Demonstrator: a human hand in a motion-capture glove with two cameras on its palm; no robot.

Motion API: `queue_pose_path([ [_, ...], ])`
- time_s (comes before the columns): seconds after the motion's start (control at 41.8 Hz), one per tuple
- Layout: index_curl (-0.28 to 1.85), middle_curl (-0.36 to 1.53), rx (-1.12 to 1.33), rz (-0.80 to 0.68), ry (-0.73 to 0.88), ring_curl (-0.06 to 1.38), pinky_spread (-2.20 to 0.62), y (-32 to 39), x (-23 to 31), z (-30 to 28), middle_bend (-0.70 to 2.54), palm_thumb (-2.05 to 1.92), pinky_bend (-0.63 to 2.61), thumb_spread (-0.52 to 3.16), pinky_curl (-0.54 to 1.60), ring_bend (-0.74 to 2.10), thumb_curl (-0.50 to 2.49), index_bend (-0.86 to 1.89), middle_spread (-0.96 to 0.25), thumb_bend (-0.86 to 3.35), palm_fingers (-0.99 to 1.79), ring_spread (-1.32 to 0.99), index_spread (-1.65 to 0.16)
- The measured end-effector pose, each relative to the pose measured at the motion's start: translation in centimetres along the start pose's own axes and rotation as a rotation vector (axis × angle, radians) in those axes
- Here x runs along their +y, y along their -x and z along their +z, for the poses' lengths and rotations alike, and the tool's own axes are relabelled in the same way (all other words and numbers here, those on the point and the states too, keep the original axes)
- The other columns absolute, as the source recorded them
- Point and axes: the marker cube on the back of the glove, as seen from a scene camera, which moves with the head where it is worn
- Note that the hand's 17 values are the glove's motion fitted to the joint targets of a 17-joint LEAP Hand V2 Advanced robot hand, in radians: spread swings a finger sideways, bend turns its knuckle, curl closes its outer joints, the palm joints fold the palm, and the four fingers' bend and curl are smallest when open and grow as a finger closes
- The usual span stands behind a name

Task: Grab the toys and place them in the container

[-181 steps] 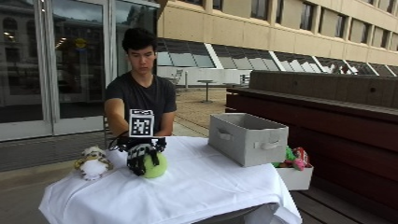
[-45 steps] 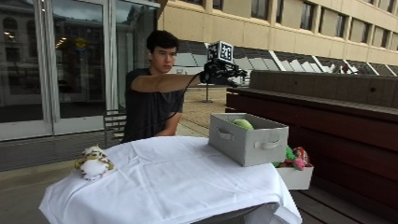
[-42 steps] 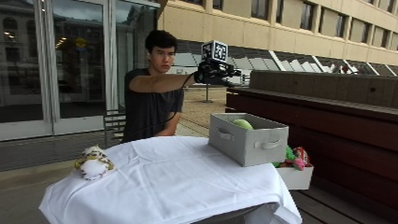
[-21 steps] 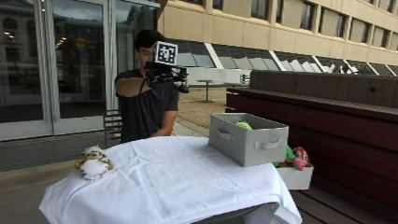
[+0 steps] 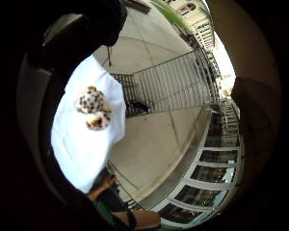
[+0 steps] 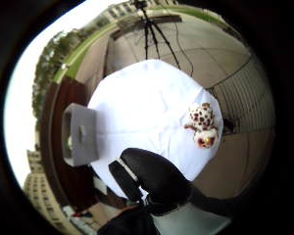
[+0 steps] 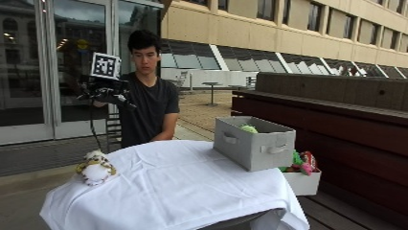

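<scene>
Since a second ago my gloved hand (image 7: 109,93) swings back from the box (image 7: 255,142), fingers (image 6: 154,174) relaxed and empty, raised to clear the table (image 7: 172,187); the remaining owl toy (image 7: 96,167) sits near its far edge.

A: Any writing on show, any label, brand or number?
B: Nothing readable. The grey container (image 7: 254,143) on the bench (image 7: 172,191) shows plain sides, no print.
A: And the owl toy (image 7: 96,167)?
B: Spots only, no tag that can be made out. The building windows behind carry no legible sign either.
</scene>
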Motion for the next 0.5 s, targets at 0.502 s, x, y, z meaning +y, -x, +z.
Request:
queue_pose_path([
  [0.502,0.11,0.38,-0.087,0.066,0.148,0.31,0.04,-3.1,0.4,16.1,0.16,-0.09,1.13,0.90,0.37,0.29,0.19,0.03,-0.02,-0.08,-0.17,-0.11,-0.30],
])
